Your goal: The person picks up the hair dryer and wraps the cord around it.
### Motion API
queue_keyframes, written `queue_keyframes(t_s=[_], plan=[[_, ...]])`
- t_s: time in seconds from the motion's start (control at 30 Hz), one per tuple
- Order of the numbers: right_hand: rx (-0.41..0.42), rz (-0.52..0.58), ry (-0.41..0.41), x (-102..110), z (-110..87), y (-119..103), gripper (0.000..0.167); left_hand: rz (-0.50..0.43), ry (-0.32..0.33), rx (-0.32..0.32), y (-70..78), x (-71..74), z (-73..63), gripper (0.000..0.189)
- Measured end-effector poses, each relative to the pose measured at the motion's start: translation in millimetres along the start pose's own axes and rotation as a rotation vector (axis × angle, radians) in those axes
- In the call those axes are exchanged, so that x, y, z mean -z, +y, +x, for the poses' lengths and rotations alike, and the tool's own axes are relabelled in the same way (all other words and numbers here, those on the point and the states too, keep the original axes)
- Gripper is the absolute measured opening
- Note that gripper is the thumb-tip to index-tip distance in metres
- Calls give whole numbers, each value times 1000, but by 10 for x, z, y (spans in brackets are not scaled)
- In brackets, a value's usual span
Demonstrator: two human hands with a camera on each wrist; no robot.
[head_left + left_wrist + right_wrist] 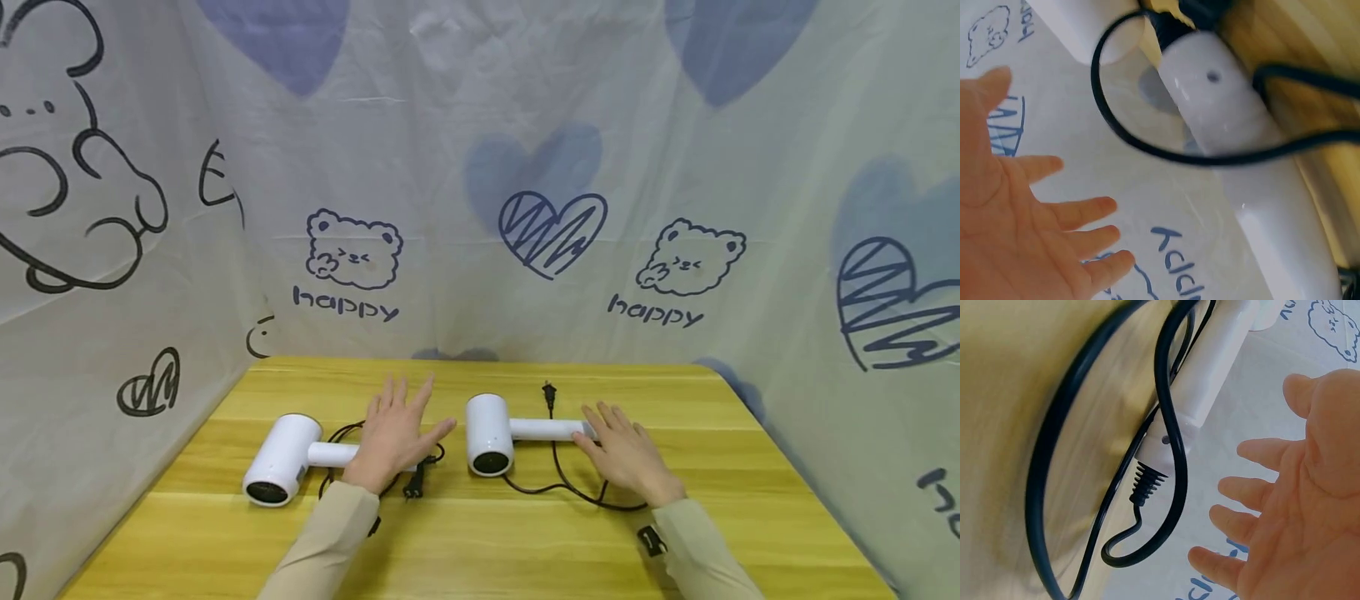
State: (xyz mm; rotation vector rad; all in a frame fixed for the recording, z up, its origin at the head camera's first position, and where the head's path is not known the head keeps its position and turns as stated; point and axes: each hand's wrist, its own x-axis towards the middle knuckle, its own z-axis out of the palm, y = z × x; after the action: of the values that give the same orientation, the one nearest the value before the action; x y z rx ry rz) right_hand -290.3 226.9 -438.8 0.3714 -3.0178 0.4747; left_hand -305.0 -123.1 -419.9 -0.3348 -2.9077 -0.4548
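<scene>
Two white hair dryers lie on the wooden table, each with a black cord. Over the handle of the left hair dryer (pixel 281 458) hovers my left hand (pixel 393 437), fingers spread and holding nothing. In the left wrist view that dryer's handle (pixel 1229 119) and its looping cord (pixel 1166 153) appear apart from the palm. My right hand (pixel 630 454) is above the handle end of the right hair dryer (pixel 489 437), its fingers extended. The right wrist view shows a gap between those fingers (pixel 1244 487) and the white handle (pixel 1204 381).
A two-pin plug (pixel 550 393) points toward the back, behind the right dryer's handle. Another plug (pixel 414 483) lies beside my left wrist. The wooden table (pixel 480 550) meets a printed white curtain (pixel 450 250) at the back and sides.
</scene>
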Motion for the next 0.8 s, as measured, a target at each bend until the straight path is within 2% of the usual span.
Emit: queue_keyframes(t_s=[0.13, 0.23, 0.3, 0.4, 0.53, 0.67, 0.8], plan=[[31, -12, 25, -30, 7, -2, 63, -28, -39, 24, 44, -25, 0, 81], [50, -16, 46, -63, 10, 11, 61, -31, -44, 23, 77, -74, 6, 79], [61, -17, 54, -88, 8, 12, 60, -31, -48, 9, 98, -125, -6, 77], [71, -20, 72, -117, 8, 20, 56, -43, -52, -52, 163, -202, -20, 76], [76, 1, 100, -146, 39, -6, 49, -128, -75, -126, 248, -279, -35, 76], [69, 29, 134, -129, 68, -47, 44, -218, -117, -148, 315, -302, -10, 77], [62, 31, 146, -99, 73, -55, 43, -258, -138, -155, 355, -295, 66, 78]])
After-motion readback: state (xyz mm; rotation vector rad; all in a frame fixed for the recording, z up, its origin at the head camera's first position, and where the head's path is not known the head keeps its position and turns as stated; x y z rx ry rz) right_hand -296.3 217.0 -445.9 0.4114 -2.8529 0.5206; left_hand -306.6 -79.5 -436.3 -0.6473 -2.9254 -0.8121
